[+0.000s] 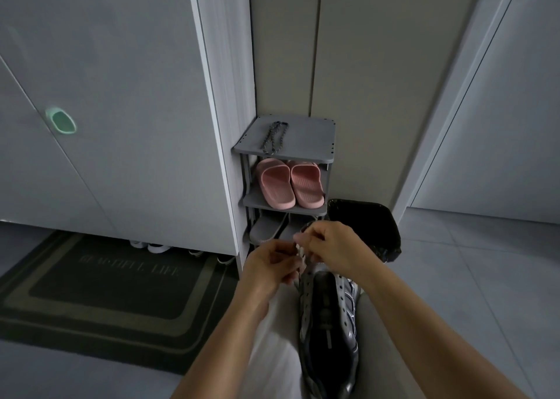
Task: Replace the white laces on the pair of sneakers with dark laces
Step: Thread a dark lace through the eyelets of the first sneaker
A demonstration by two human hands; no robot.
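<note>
A grey and silver sneaker (328,323) lies on my lap, toe pointing away from me, its eyelets bare along the visible part. At its toe end my left hand (269,264) and my right hand (330,244) both pinch a white lace (300,251) that is bunched between them. A dark patterned lace (274,138) lies folded on the top shelf of the grey shoe rack (315,144) ahead. The second sneaker of the pair is out of sight.
Pink slippers (289,183) sit on the rack's middle shelf, grey slippers (268,227) below. A black-lined bin (368,226) stands right of the rack. A dark doormat (106,295) lies left, by a white cabinet (121,95) with shoes beneath.
</note>
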